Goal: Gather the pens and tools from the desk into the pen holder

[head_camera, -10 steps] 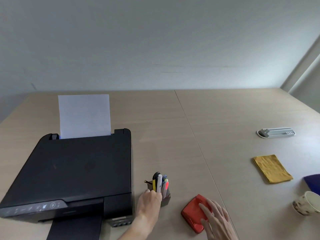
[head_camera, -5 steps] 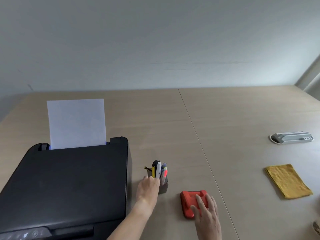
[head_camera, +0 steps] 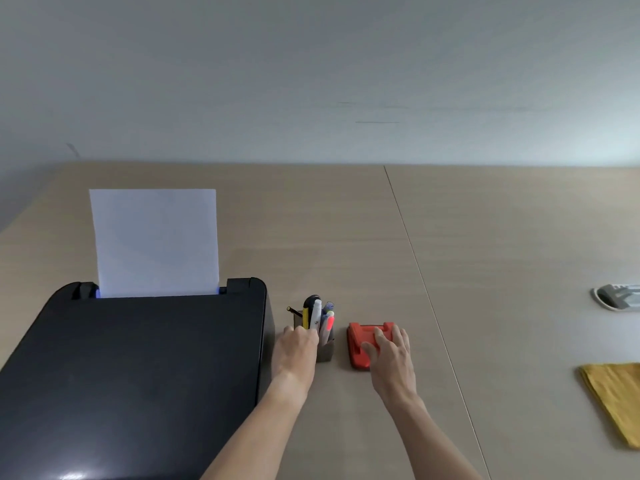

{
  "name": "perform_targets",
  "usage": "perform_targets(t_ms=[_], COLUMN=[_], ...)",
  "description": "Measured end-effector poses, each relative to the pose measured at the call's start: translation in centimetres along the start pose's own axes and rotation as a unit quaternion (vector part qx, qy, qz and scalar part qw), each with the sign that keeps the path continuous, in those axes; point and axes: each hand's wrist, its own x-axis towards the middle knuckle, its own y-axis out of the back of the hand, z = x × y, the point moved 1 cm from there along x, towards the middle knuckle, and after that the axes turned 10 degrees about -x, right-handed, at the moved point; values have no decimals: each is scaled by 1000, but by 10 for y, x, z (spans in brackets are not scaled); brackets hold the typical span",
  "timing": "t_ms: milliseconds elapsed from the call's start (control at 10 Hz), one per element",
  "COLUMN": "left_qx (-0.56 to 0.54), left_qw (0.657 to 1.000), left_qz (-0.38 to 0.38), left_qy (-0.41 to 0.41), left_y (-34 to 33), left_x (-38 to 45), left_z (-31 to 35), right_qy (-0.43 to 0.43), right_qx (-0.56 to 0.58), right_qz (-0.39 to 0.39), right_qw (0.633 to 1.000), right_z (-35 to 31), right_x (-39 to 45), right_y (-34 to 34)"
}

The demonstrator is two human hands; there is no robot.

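The left hand (head_camera: pixel 298 348) rests against the near left side of the small dark square pen holder (head_camera: pixel 325 349), fingers curled toward its wall and the stems inside; whether they pinch the white pen (head_camera: pixel 315 315) or only steady the holder cannot be told, since the fingertips are hidden. The right hand (head_camera: pixel 389 355) lies palm down with fingers loosely spread over the flat red plastic hole punch (head_camera: pixel 363 344), which sits on the pale wooden desk (head_camera: pixel 485 271) just right of the holder; it covers the punch rather than closing around it. The holder is already crowded: a black-and-yellow tool (head_camera: pixel 308 311), the white pen, bluish pens (head_camera: pixel 327 306), a marker with a red-pink cap (head_camera: pixel 330 322) and a thin dark pencil (head_camera: pixel 292 310) leaning out to the left. The likely trouble is the holder itself: light, narrow and top-heavy, it could tip or slide if the left hand pushes sideways, spilling the pens toward the black printer (head_camera: pixel 138 368) close on its left. The punch looks too broad for the opening, so forcing it in could knock stems out. Far to the right, a grey-and-white tool in an oval tray (head_camera: pixel 616 299) remains on the desk, well apart, near a folded yellow cloth (head_camera: pixel 613 400); reaching for it one-handed would leave the holder unsteadied.
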Motion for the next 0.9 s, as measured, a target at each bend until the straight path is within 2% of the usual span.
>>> perform_targets(t_ms=[400, 700, 800, 900], left_qx=[16, 32, 11, -62], left_qw=[1000, 996, 993, 986], left_qz=[19, 50, 78, 140], left_qy=[0, -69, -91, -61], left_y=[4, 4, -2, -13], left_x=[24, 14, -1, -18], left_z=[-8, -16, -14, 0], right_qy=[2, -7, -25, -27], right_qx=[-3, -40, 33, 120], right_qz=[-12, -64, 6, 87], right_qw=[1000, 997, 999, 989], right_z=[-23, -21, -24, -11], right_x=[20, 21, -5, -43], right_y=[-10, -1, 4, 5])
